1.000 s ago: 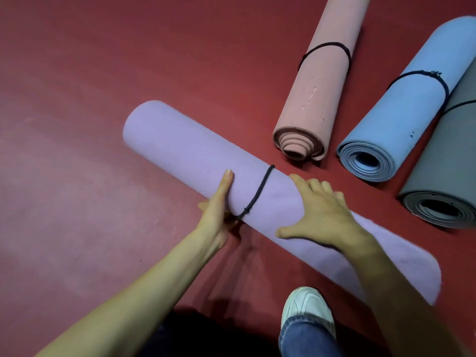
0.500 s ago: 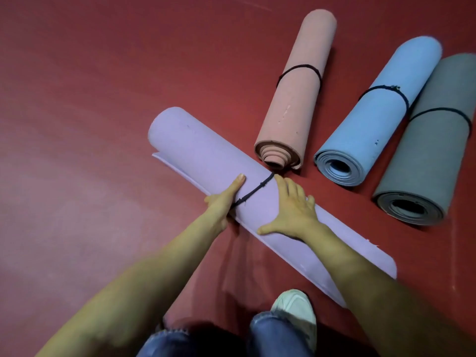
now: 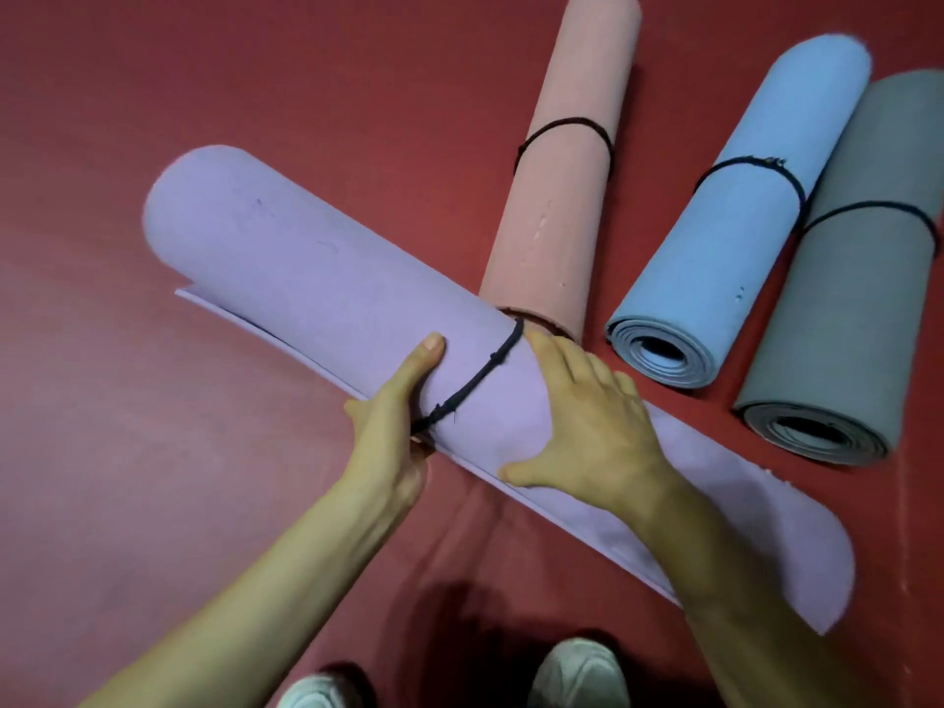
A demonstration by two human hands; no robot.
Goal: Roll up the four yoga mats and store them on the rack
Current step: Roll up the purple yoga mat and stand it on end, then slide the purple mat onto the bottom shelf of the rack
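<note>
A rolled purple yoga mat [image 3: 306,278] lies diagonally in front of me, a black cord [image 3: 475,380] around its middle. My left hand [image 3: 398,431] grips the roll from the near side just left of the cord, thumb over the top. My right hand [image 3: 587,426] wraps over the roll right of the cord, fingers spread across it. Its loose outer edge sticks out along the near side. Behind it lie a pink rolled mat [image 3: 562,186], a blue rolled mat [image 3: 735,232] and a grey rolled mat [image 3: 858,298], each tied with a black cord.
The floor [image 3: 153,452] is dark red all round. My two white shoes [image 3: 577,671] stand at the bottom edge below the purple mat. The pink mat's near end touches or sits just behind the purple roll. No rack is in view.
The purple roll has come up and closer to me, its far side now covering the pink mat's near end. Both hands kept their hold either side of the cord.
</note>
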